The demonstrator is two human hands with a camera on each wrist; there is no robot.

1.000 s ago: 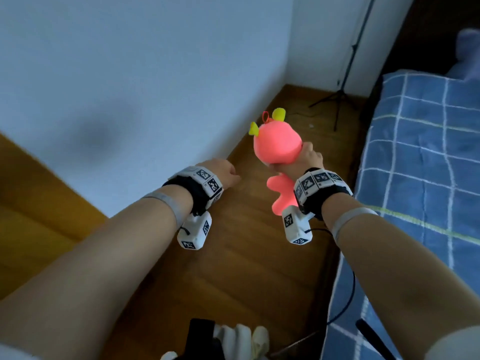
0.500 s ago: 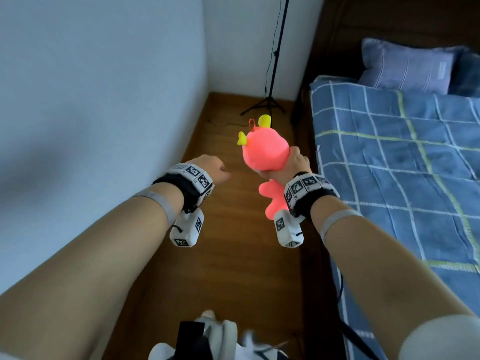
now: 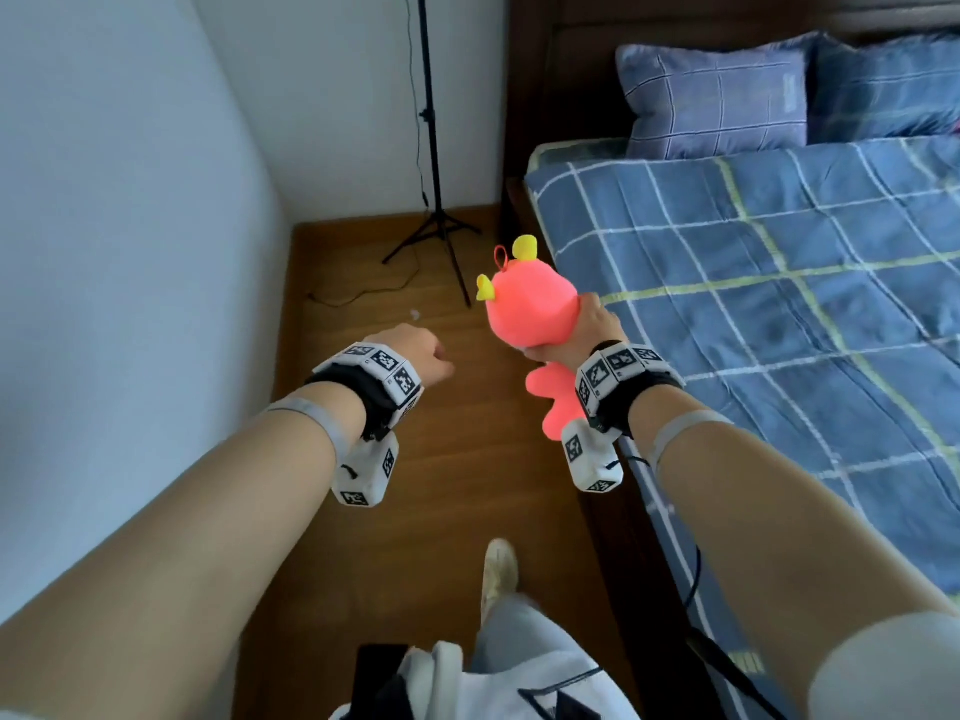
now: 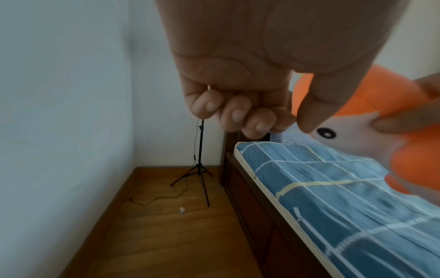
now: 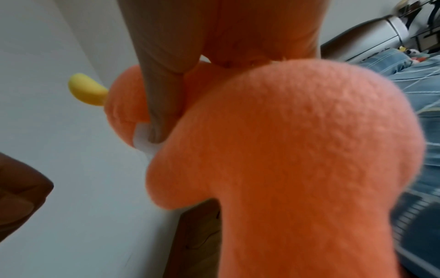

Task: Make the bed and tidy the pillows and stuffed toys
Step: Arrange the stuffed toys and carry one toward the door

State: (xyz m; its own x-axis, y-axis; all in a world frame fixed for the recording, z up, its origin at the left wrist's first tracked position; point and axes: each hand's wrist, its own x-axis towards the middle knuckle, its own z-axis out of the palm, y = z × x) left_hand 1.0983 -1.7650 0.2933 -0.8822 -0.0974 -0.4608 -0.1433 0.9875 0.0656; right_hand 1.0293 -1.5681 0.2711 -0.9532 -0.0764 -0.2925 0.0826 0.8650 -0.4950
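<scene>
Beside the bed (image 3: 779,314) | right hand (image 3: 584,330) grips pink stuffed toy (image 3: 530,309) | left hand (image 3: 421,350) curled, holding nothing

Head view downward; wrist views close, bedward.

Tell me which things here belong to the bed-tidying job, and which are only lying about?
Belong to the job:
- pink stuffed toy, held in the right hand
- checked bedcover
- two pillows

Only lying about:
- black tripod stand
- its cable
- small white scrap
</scene>
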